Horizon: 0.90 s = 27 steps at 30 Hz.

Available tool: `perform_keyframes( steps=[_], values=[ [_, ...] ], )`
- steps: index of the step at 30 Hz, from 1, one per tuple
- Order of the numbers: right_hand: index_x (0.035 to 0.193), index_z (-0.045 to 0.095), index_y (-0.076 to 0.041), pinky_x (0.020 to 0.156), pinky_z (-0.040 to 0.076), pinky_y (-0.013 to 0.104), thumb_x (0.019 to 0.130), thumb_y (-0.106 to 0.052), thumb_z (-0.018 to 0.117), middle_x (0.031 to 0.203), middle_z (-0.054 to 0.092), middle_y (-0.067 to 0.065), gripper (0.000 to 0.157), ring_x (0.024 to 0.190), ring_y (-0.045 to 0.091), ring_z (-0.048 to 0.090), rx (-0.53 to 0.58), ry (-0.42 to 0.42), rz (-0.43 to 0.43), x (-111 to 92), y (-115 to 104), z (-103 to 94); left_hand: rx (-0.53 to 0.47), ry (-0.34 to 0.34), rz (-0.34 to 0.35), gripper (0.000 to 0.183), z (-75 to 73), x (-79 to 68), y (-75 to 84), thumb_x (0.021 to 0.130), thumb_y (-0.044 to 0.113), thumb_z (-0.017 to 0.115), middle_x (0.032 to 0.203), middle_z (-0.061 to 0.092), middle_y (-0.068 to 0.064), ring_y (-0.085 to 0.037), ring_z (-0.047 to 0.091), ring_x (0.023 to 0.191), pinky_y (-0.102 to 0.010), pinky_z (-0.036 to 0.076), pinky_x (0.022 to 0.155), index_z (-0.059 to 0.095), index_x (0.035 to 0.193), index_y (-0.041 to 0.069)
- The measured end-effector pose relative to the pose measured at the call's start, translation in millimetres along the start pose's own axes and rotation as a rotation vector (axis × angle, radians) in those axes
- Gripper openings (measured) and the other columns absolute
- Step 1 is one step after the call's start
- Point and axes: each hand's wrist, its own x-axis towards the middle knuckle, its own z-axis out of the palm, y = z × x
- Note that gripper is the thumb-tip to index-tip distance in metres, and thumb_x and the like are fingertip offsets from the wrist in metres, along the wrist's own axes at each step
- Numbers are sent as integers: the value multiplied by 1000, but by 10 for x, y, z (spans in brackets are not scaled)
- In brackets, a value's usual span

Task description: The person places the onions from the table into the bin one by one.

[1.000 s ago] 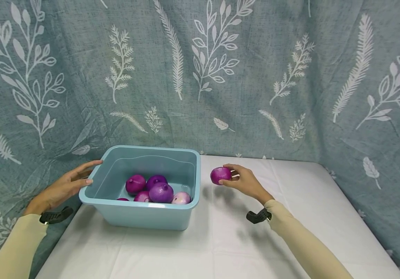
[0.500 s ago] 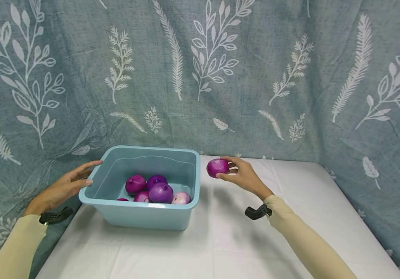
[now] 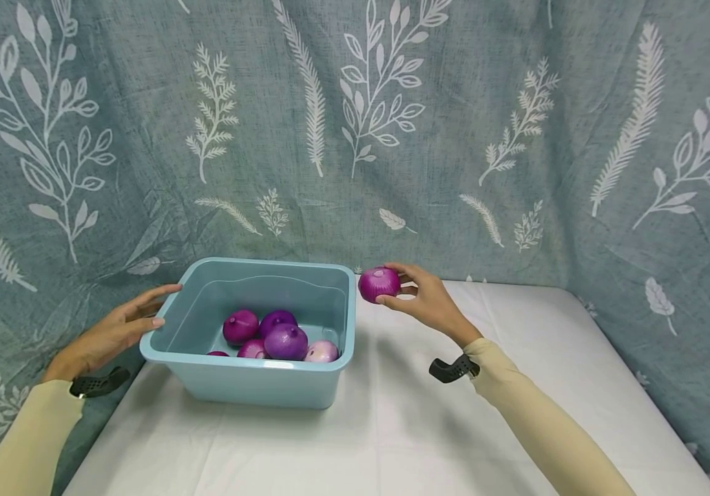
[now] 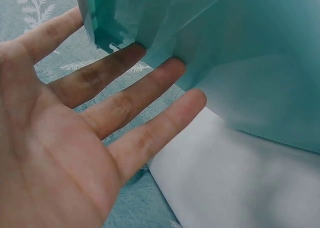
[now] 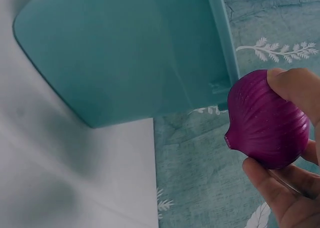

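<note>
A purple-red onion (image 3: 379,284) is held above the table by my right hand (image 3: 427,301), thumb on one side and fingers on the other. The right wrist view shows the onion (image 5: 269,119) with its short pointed neck toward the light-blue plastic tub. That tub (image 3: 255,382) stands left of the onion, which hangs just off its right rim. Inside lie several onions, purple ones (image 3: 286,342) and a paler one (image 3: 321,352). My left hand (image 3: 116,334) touches the tub's left rim. In the left wrist view its fingers (image 4: 145,138) reach fairly straight along the outer wall.
The table wears a white cloth (image 3: 454,427), which stretches to the right and front of the tub. A grey-green curtain (image 3: 416,207) with white leaf prints hangs behind and at both sides, close to the tub's back.
My right hand has lifted the onion higher and carried it a little left, toward the tub's right rim. The left hand, the tub and its onions stay put.
</note>
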Motion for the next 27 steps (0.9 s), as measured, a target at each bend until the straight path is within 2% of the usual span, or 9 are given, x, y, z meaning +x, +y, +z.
perform_keyframes(
  steps=[8, 14, 21, 23, 27],
  values=[
    [143, 59, -17, 93, 58, 36, 83, -44, 87, 136, 60, 4, 71, 113, 26, 68, 34, 0, -21, 84, -130, 35, 4, 2, -7, 64, -3, 1, 3, 110, 11, 45, 173, 0, -1, -49, -11, 153, -84, 4, 108, 19, 167, 28],
    [144, 59, -17, 92, 58, 31, 84, -41, 87, 135, 60, 5, 71, 113, 27, 68, 68, -9, -61, 149, -237, 95, 10, 5, -9, 64, -4, 2, 15, 110, 12, 46, 172, 0, -2, -49, -9, 153, -83, 5, 108, 19, 166, 28],
    [143, 60, -18, 94, 58, 39, 84, -38, 88, 134, 61, 4, 68, 113, 25, 68, 98, -4, -110, 216, -302, 193, 2, -5, 8, 64, -7, 5, 14, 110, 10, 45, 173, 1, -1, -49, -10, 153, -83, 3, 108, 19, 167, 27],
    [143, 60, -20, 94, 58, 36, 84, -39, 87, 134, 61, 2, 68, 112, 21, 68, 99, 3, -114, 231, -305, 224, 4, -5, 10, 64, -6, 7, 11, 110, 10, 45, 173, 2, -1, -49, -10, 153, -83, 4, 108, 19, 167, 27],
    [144, 59, -20, 93, 57, 29, 85, -36, 87, 136, 60, 2, 67, 113, 22, 68, 100, 5, -117, 260, -318, 289, 9, -2, 3, 65, -2, 4, 10, 110, 10, 46, 173, 2, -3, -50, -9, 153, -83, 5, 108, 19, 167, 27]
  ],
)
